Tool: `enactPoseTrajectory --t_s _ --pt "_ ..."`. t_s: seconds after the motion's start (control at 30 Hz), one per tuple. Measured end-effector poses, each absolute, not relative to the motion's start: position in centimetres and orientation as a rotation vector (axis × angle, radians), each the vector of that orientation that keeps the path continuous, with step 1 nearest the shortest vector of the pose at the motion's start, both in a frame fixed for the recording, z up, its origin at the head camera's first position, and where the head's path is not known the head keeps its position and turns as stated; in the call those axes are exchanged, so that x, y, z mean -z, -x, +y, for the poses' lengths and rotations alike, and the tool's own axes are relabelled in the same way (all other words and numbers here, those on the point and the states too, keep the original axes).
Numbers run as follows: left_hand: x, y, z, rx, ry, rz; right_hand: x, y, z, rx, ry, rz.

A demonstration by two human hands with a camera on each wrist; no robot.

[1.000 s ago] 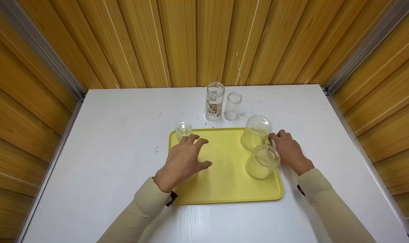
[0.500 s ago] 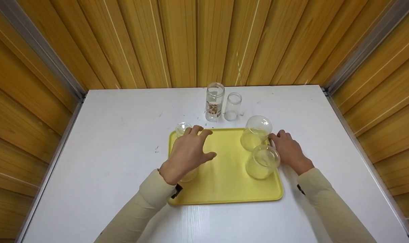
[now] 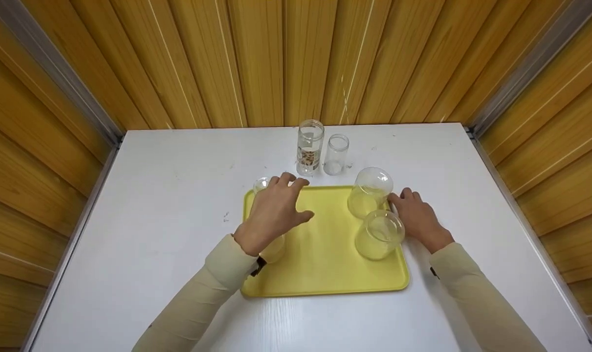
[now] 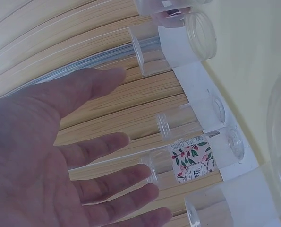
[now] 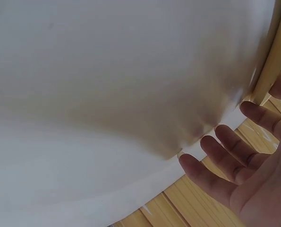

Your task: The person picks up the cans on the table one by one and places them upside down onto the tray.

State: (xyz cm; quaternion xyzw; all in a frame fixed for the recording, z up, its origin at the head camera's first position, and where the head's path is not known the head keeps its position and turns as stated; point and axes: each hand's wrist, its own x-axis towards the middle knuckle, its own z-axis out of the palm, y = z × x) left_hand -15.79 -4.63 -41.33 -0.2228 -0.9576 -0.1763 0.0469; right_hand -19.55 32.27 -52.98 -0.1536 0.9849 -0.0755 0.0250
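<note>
The left hand [image 3: 274,210] arches over the rectangular yellow tray [image 3: 320,274] on the white desk [image 3: 178,195], thumb and fingers wide; the right hand [image 3: 417,215] reaches its right edge, gripping or not, I can't tell.

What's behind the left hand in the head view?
Around the left hand show part of the yellow tray, a far jar piece and a near jar piece. The hand covers what lies between, so full shapes and the far piece's base can't be seen.
</note>
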Motion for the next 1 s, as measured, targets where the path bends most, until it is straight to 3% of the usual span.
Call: enactPoseTrajectory --t_s 1.0 --pt "41.7 21.1 -4.1 0.578 0.481 -2.963 53.2 19.6 32.3 0.263 0.482 3.069"
